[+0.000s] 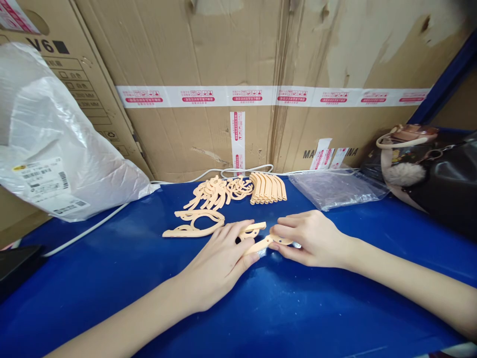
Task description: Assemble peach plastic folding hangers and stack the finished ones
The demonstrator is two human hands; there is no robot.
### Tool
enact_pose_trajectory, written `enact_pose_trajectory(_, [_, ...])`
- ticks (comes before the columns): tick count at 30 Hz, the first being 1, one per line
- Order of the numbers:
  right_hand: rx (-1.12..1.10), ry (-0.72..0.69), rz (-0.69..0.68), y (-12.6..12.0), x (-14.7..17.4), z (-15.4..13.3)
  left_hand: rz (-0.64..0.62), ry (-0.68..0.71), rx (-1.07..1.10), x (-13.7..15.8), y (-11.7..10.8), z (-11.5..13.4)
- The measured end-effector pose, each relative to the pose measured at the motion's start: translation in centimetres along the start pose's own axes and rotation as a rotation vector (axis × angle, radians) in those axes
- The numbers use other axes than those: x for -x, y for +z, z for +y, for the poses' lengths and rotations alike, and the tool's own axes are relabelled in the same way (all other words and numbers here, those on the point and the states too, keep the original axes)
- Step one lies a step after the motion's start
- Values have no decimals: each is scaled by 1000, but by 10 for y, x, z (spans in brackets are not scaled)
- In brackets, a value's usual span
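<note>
Blue covers the tabletop [335,308], and brown cardboard boxes [186,54] wall it off at 12 o'clock. Measured from the person's hands, a stack of curved cream strips [266,189] sits at 12 o'clock, with a loose heap of cream parts [214,191] touching or nearly touching it at 11. A clear plastic bag [335,189] lies flat at 1 o'clock, a dark handbag [443,179] stands at 2, and a white parcel [100,159] leans in at 10. Closest to being in the way is a cream frame [201,232], just beside the left hand's knuckles at 10 o'clock. The jointed cream piece [258,245] lies between the hands: the left hand [223,256], partly hiding it, clamps it at 2 o'clock, and the right hand [315,238] pinches its other end at 9.
</note>
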State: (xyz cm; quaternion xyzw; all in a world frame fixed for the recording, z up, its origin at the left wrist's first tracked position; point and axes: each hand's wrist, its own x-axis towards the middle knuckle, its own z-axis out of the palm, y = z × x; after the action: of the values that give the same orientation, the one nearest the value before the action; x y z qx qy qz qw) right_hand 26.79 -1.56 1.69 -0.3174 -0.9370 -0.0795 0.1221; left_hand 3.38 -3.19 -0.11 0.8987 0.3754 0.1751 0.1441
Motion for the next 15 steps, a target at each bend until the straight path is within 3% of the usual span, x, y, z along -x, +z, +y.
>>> enact_pose_trajectory(5, [-41, 14, 21, 1, 0, 0, 0, 10, -12, 0, -2, -1])
enact_pose_trajectory(15, [-103, 27, 46, 5, 0, 1, -118, 40, -17, -4, -13, 1])
